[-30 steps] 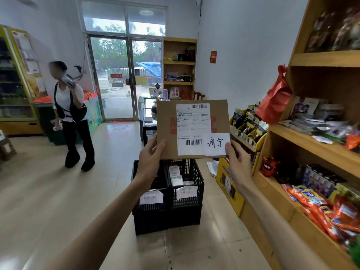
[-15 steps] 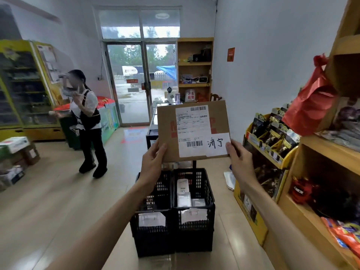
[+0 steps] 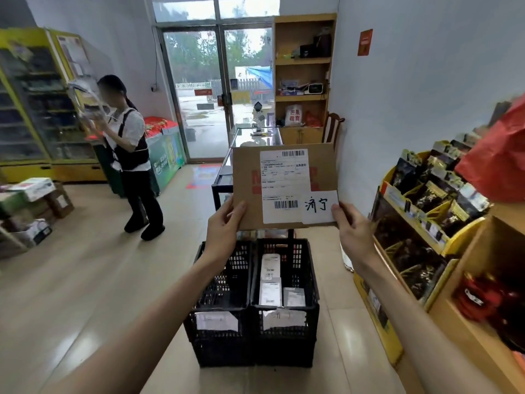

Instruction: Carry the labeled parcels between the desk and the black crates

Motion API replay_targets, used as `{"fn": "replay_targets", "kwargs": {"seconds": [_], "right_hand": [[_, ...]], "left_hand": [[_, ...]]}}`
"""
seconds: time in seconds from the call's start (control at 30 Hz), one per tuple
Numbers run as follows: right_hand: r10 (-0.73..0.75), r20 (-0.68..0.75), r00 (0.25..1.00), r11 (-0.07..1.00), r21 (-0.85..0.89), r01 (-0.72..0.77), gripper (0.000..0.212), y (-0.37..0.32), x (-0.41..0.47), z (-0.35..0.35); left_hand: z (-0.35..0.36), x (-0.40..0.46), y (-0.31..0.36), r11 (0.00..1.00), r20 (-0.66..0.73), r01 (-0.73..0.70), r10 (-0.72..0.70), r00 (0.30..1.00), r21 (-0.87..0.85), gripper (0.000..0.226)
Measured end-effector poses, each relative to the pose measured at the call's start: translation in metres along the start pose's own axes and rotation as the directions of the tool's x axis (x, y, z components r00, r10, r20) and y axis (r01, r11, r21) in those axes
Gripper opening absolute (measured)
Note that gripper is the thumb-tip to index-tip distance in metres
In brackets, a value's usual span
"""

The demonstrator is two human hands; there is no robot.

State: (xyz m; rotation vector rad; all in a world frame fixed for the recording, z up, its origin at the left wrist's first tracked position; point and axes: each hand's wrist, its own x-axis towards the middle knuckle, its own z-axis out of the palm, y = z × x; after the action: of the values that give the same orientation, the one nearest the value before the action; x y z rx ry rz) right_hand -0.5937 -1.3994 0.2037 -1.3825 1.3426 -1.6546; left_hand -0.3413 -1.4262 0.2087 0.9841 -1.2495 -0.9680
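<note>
I hold a flat brown cardboard parcel (image 3: 247, 180) upright in front of me, its white shipping label and a handwritten white tag facing me. My left hand (image 3: 223, 227) grips its lower left corner and my right hand (image 3: 353, 230) pinches its lower right corner. Below it two black crates stand side by side on the floor. The left crate (image 3: 218, 297) looks empty inside. The right crate (image 3: 311, 288) holds a few small white labeled parcels (image 3: 270, 280). Each crate has a paper tag on its front. The glass-topped desk (image 3: 224, 172) stands just behind the crates.
A person (image 3: 129, 155) stands at the left, holding items near drink fridges (image 3: 31, 109). Wooden shelves (image 3: 468, 317) and a yellow snack rack (image 3: 420, 223) line the right side. Boxes (image 3: 34, 206) sit on the floor at far left. A glass door (image 3: 210, 92) is behind the desk.
I have stepped closer to the crates, which now sit larger and lower in view. The parcel stays upright in both hands. The person at left has shifted slightly.
</note>
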Motion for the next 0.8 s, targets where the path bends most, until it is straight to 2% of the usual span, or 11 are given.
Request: {"fn": "replay_targets", "kwargs": {"seconds": [0.2,0.43,0.57,0.8], "right_hand": [[0.050,0.011,0.999,0.998,-0.024,-0.050,0.024,0.035,0.066,0.027],[0.082,-0.049,0.995,0.994,-0.063,-0.085,0.022,0.075,0.147,0.057],[0.121,-0.067,0.990,0.989,-0.075,-0.125,0.025,0.113,0.185,0.072],[0.234,-0.080,0.969,0.966,-0.091,-0.241,0.017,0.174,0.233,0.088]], "left_hand": [[0.007,0.076,-0.044,0.999,0.005,0.038,-0.038,0.999,-0.027,0.040],[0.015,0.175,-0.102,0.995,0.064,0.093,-0.090,0.994,-0.042,0.050],[0.019,0.222,-0.141,0.988,0.091,0.148,-0.143,0.986,-0.047,0.055],[0.030,0.273,-0.201,0.960,0.103,0.277,-0.272,0.957,-0.038,0.052]]}}
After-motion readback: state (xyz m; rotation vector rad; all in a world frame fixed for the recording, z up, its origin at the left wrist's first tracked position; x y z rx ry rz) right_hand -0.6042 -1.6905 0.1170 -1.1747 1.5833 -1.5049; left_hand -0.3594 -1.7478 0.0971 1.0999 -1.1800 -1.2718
